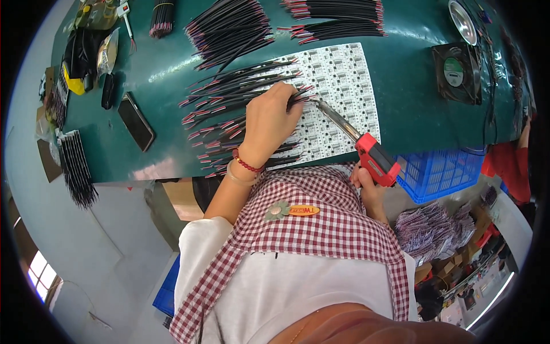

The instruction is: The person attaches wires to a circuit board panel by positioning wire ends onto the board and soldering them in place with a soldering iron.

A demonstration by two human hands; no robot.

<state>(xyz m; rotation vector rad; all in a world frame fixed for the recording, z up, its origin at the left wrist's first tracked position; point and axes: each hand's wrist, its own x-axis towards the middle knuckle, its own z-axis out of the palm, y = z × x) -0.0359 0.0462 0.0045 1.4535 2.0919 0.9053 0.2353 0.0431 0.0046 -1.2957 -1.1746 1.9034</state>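
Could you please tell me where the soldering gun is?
In the head view, the soldering gun is right of centre, in the right hand, its tip near the left hand.

The left hand [268, 119] pinches black wires [300, 94] over a white circuit-board sheet [349, 74] on the green table [407, 74]. The right hand [367, 184] holds a red soldering gun [378, 159], tip near them.

Red lettering [309, 210] — on an orange oval chest patch [295, 210]
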